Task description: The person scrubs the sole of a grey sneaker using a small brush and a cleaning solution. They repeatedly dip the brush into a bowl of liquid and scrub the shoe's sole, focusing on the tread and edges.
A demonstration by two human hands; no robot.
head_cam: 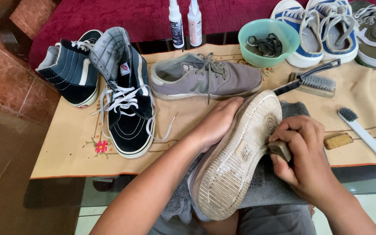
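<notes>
Shoe (pixel 236 156) lies sole-up across the lap on a grey towel (pixel 266 187), at the near edge of the table. Its long axis runs diagonally: the heel end is near the body at lower left, the toe points up and right toward the brushes. The pale, dirty sole faces the camera.

The left hand (pixel 216 124) wraps around the shoe's left side near the toe, fingers closed on the upper. The right hand (pixel 301 154) is clenched around a small block (pixel 280 150), pressed against the sole's right edge.

Around it, on a tan embroidered cloth (pixel 75 148): a matching grey shoe (pixel 205 78) lies just beyond, toe to the right; two dark high-tops (pixel 127 100) with loose white laces sit to the left. A green bowl (pixel 268 41) holds dark laces. A black-handled brush (pixel 316 80) lies just past the toe, its handle tip touching or nearly touching the sole. A white brush (pixel 366 137) and a tan sponge (pixel 338 140) lie to the right. Two white bottles (pixel 186 21) stand at the back; blue and olive sneakers (pixel 327 30) fill the far right corner.
</notes>
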